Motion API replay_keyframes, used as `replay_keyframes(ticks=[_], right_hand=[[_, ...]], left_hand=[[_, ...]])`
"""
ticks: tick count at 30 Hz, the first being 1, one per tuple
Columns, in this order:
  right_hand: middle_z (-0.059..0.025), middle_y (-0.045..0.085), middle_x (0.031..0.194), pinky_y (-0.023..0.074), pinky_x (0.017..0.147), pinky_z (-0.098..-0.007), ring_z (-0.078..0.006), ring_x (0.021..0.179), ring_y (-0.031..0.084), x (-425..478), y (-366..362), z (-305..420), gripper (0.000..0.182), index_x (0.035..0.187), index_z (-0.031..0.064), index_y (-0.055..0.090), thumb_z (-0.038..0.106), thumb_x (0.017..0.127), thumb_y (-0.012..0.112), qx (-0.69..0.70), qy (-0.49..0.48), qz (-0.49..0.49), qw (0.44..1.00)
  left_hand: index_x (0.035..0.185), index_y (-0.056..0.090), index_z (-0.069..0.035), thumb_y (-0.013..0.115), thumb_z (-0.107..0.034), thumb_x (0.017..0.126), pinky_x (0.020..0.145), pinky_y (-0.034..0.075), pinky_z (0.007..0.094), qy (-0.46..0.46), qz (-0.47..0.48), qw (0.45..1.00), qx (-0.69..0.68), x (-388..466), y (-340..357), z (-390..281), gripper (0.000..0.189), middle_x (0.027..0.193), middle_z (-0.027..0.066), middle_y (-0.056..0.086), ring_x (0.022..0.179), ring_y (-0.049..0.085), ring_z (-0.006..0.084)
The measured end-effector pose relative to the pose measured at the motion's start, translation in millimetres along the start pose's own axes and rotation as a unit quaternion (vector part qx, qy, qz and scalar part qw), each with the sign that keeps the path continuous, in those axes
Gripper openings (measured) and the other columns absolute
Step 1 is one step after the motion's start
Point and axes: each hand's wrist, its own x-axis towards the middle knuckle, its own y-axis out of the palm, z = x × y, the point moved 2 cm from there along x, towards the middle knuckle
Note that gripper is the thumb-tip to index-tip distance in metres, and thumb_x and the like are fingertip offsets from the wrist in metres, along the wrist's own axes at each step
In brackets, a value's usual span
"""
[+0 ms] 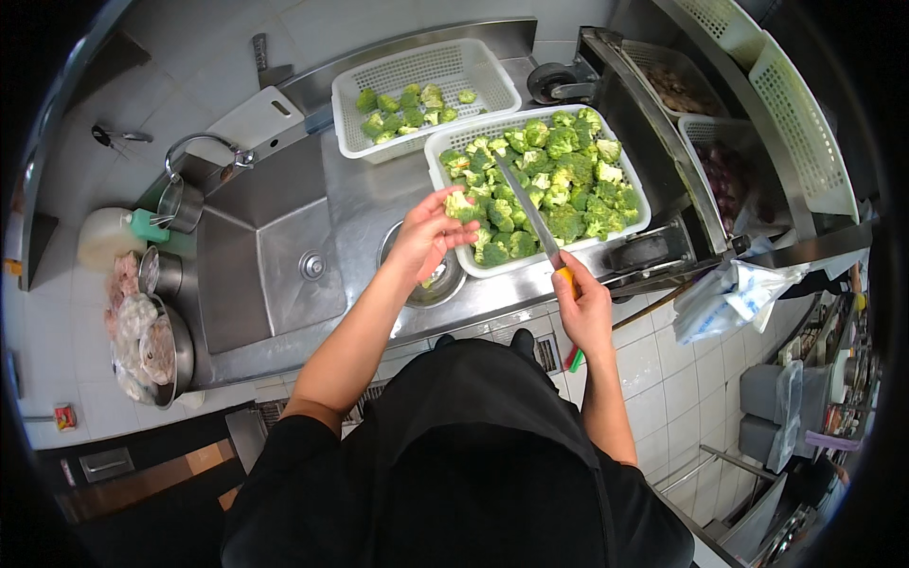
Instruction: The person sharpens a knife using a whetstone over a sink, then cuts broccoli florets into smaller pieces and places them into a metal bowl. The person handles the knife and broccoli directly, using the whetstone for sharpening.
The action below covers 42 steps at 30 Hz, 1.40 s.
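Observation:
In my left hand (pixel 425 231) is a broccoli floret (pixel 461 206), held by the fingers at the near left rim of a white perforated basket (pixel 490 268). That basket is filled with broccoli florets (pixel 567 170). My right hand (pixel 586 302) grips the yellow handle of a knife (pixel 529 207), whose long blade reaches over the florets with its tip pointing away from me. Partly under my left hand and wrist, a round metal bowl (pixel 444 295) rests on the steel counter; much of its inside is hidden. A second white basket (pixel 426 53) behind holds fewer florets (pixel 410 106).
On the left is a steel sink (pixel 295 234) with a curved faucet (pixel 202 138). Beyond it stand a metal pot (pixel 181 202) and a large bowl (pixel 183 348) of bagged food. A wheeled metal rack (pixel 653 121) borders the counter's right, with a plastic bag (pixel 738 298) hanging there.

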Motion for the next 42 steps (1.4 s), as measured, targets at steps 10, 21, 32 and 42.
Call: replay_keyframes(ticks=[10, 21, 32, 42], right_hand=[[-0.0133, 0.074, 0.099, 0.0585, 0.074, -0.0424, -0.0351, 0.084, 0.073, -16, 60, 43, 0.042, 0.133, 0.0109, 0.067, 0.027, 0.095, 0.072, -0.052, -0.201, 0.098, 0.973], [-0.0119, 0.073, 0.095, 0.0579, 0.07, -0.0421, -0.0344, 0.077, 0.072, -25, 92, 71, 0.042, 0.136, 0.0124, 0.066, 0.026, 0.096, 0.07, -0.011, -0.24, 0.197, 0.95], [-0.0128, 0.074, 0.095, 0.0584, 0.072, -0.0405, -0.0341, 0.081, 0.073, -29, 96, 73, 0.041, 0.135, 0.0117, 0.067, 0.024, 0.096, 0.071, -0.007, -0.233, 0.206, 0.95], [-0.0182, 0.075, 0.109, 0.0569, 0.088, -0.0398, -0.0365, 0.098, 0.074, -24, 71, 21, 0.036, 0.128, 0.0022, 0.069, 0.019, 0.096, 0.07, -0.026, -0.095, 0.227, 0.969]], left_hand=[[0.128, 0.061, 0.004, 0.071, 0.007, 0.085, 0.082, 0.056, 0.0262, 0.122, -0.149, 0.961, 0.2, -83, -21, 9, 0.044, 0.114, 0.007, 0.07, 0.094, 0.068, 0.0114], [0.121, 0.064, 0.003, 0.075, 0.009, 0.085, 0.091, 0.057, 0.0309, 0.085, -0.172, 0.958, 0.212, -126, -50, 6, 0.038, 0.11, 0.0077, 0.072, 0.102, 0.069, 0.0151], [0.118, 0.065, 0.003, 0.074, 0.008, 0.085, 0.092, 0.057, 0.0298, 0.09, -0.167, 0.955, 0.227, -136, -56, 3, 0.035, 0.107, 0.0065, 0.072, 0.1, 0.069, 0.0136], [0.115, 0.065, 0.003, 0.069, 0.011, 0.08, 0.086, 0.057, 0.0275, 0.129, -0.184, 0.945, 0.237, -140, -76, -5, 0.036, 0.108, 0.009, 0.072, 0.098, 0.068, 0.0122]])
